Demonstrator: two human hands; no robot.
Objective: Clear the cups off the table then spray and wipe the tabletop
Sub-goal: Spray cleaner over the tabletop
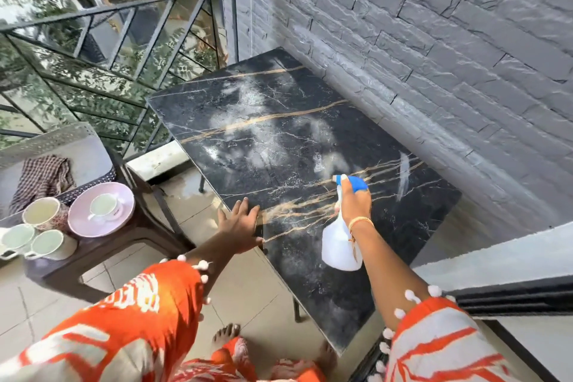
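Orange-and-white sleeves (130, 313) fill the bottom of view, bare feet (226, 333) on floor tile (248, 295) just below the bench (403, 226). Bench is a black marble-look slab, its far long edge tight against the grey brick wall (434, 40), its far short end near the metal railing (124, 49); only the near long edge has open floor beside it. Left hand (240, 226) lies flat, fingers spread, on that near edge. Right hand (355, 200) is closed around the neck of a white spray bottle (339, 245) with blue trigger, held above the bench, nozzle aimed at the railing end. Misty wet patches (248, 121) cover the bench middle. Left of the bench, a brown chair (102, 245) holds four cups (46, 214), apparently empty, one on a pink saucer (93, 223); a checked cloth (43, 177) lies behind them.
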